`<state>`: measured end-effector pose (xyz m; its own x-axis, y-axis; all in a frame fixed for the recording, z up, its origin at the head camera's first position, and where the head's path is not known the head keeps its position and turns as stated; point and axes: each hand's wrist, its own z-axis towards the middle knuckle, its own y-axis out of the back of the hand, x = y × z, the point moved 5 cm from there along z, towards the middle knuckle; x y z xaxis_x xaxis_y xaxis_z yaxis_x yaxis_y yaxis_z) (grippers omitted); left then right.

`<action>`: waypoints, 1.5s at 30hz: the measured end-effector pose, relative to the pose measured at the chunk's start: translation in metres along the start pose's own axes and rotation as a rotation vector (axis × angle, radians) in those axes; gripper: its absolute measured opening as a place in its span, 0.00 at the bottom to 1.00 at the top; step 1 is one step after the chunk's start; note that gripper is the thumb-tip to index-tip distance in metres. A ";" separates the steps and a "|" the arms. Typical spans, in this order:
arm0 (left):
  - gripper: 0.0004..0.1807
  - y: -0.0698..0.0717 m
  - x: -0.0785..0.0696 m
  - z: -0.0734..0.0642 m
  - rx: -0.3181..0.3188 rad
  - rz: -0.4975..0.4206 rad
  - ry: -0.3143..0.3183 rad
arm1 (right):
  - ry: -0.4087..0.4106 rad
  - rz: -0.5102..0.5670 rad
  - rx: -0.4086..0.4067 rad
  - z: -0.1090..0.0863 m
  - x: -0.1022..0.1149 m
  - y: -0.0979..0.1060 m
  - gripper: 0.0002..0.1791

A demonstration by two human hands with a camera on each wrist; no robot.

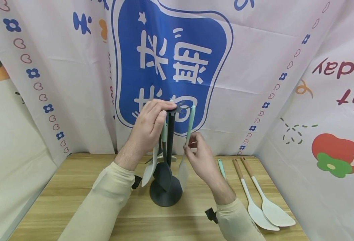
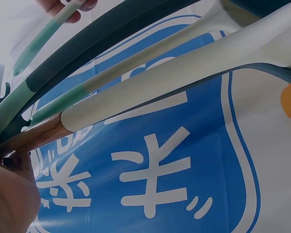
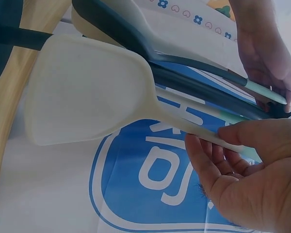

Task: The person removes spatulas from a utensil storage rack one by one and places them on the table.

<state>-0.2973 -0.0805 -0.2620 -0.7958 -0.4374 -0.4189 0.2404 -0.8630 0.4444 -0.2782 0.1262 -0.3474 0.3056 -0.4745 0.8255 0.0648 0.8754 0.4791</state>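
A dark utensil stand (image 1: 170, 140) with a round base stands on the table, several utensils hanging from its top. My left hand (image 1: 151, 124) holds the stand's top, fingers over it and thumb beside the handles. On the stand's right, my right hand (image 1: 202, 157) pinches a turner (image 3: 92, 92) by its pale shaft, below the mint handle. That turner hangs head down, its handle top level with the hooks. Left of the pole hang a dark spoon-like utensil (image 1: 163, 175) with a mint handle and a white utensil (image 2: 184, 73) with a wooden handle end.
Two white-headed utensils with wooden handles, one a spoon-like piece (image 1: 256, 212) and one a turner (image 1: 276, 212), lie on the wooden table (image 1: 74, 187) at the right. Beside them, a mint handle (image 1: 221, 169) is partly hidden by my right arm. A printed curtain (image 1: 246, 67) hangs behind.
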 end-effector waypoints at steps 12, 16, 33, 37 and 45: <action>0.26 0.000 -0.001 0.000 0.001 0.007 0.007 | -0.006 -0.029 -0.013 -0.002 -0.009 0.006 0.15; 0.26 0.000 -0.001 0.000 0.004 0.005 0.015 | -0.020 -0.044 -0.011 -0.003 -0.014 0.008 0.15; 0.27 0.000 0.000 0.000 0.004 0.010 0.009 | -0.006 -0.132 -0.011 -0.010 -0.040 0.019 0.10; 0.27 0.001 -0.001 0.000 0.006 0.009 0.009 | -0.012 -0.150 -0.001 -0.011 -0.044 0.021 0.10; 0.27 0.000 0.001 -0.001 0.011 0.012 0.022 | -0.030 -0.179 0.032 -0.015 -0.051 0.023 0.07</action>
<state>-0.2971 -0.0811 -0.2630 -0.7803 -0.4532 -0.4310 0.2432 -0.8548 0.4585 -0.2780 0.1723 -0.3834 0.2637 -0.6254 0.7344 0.0854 0.7735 0.6280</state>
